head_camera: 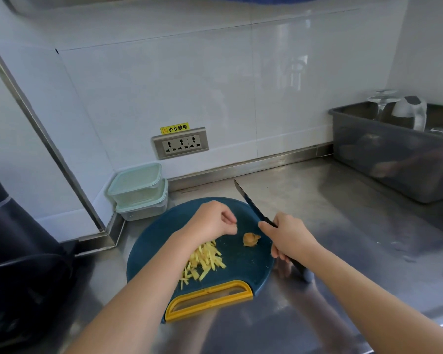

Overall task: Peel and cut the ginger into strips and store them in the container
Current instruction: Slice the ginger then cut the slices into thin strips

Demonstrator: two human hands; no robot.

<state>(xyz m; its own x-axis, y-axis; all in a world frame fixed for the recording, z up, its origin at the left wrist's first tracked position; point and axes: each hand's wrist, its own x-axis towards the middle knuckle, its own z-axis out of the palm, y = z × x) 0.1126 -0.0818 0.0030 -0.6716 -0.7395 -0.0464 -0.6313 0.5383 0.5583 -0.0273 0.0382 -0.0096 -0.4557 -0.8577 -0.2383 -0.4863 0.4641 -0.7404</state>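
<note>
We see the board [243, 267], dark blue with a yellow handle, lying on the steel counter [330, 226] in the lower middle of the frame. A heap of pale ginger strips [205, 259] sits on its left half, partly under the left wrist. A small ginger stub [251, 239] lies apart from the heap, near the middle of the board.

Our left hand [210, 221] hovers above the strips with its fingers curled in and the tips drawn together. We cannot tell whether they pinch a sliver or nothing at all.

Our right hand [289, 238] grasps the handle of the knife [251, 204] at the board's right edge. The black blade slants up and left, clear of the stub.

Two lidded containers [138, 190] stand stacked in the corner just beyond the board, at centre left, under a wall socket [180, 143]. A grey bin [394, 159] with a kettle [409, 111] in it stands at upper right.
</note>
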